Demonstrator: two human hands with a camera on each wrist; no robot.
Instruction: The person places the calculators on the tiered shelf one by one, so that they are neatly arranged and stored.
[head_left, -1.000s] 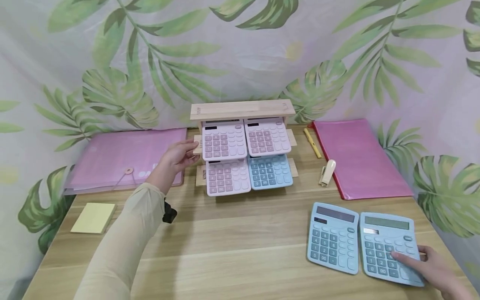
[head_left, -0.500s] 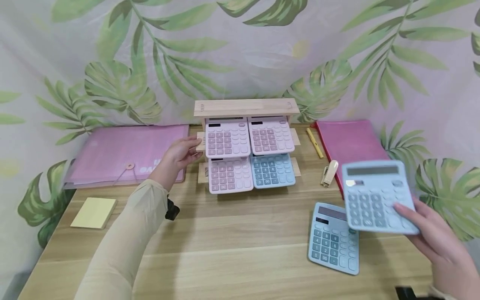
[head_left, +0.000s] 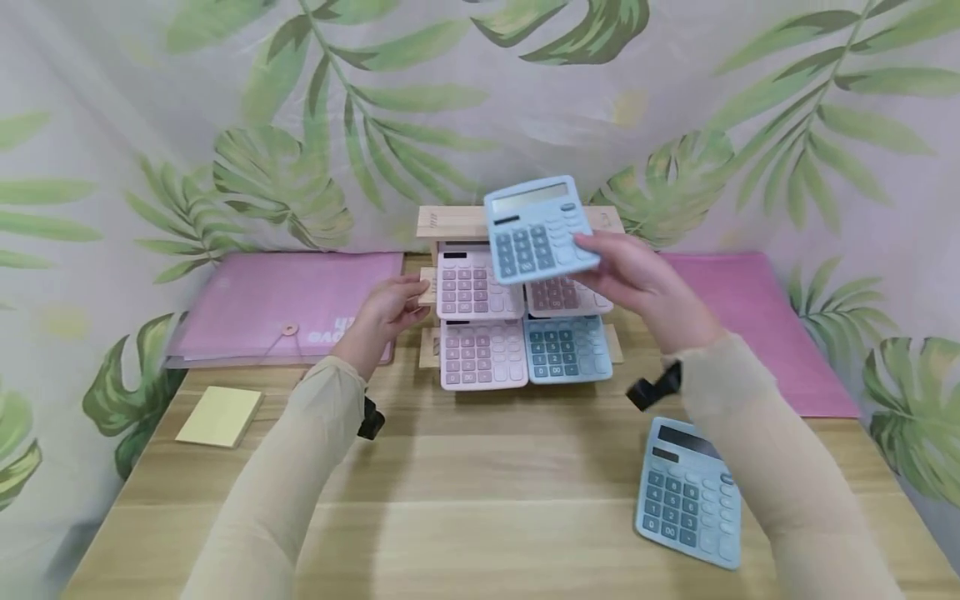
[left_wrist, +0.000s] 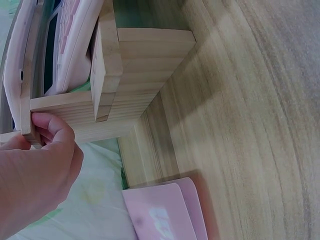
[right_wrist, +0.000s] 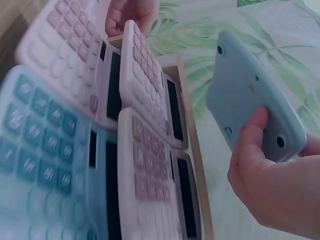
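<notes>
A tiered wooden rack [head_left: 450, 222] stands at the back of the table. Its middle shelf carries two pink calculators [head_left: 468, 283], and below them sit a pink calculator [head_left: 480, 358] and a blue calculator [head_left: 573, 354]. My left hand [head_left: 390, 312] pinches the left end of the middle shelf; the left wrist view shows thumb and finger on the wooden board [left_wrist: 27, 107]. My right hand [head_left: 648, 279] grips another blue calculator [head_left: 536, 237] by its right edge, raised in front of the rack's top board. Its underside faces the right wrist camera.
One more blue calculator [head_left: 686, 500] lies on the table at front right, partly behind my right sleeve. A pink folder [head_left: 300, 292] lies back left, a sticky-note pad [head_left: 220, 415] front left, and a darker pink pouch [head_left: 772, 333] at the right.
My right hand has picked up the rightmost blue calculator from the table and carried it up and left to the rack. The left hand stays on the shelf end.
</notes>
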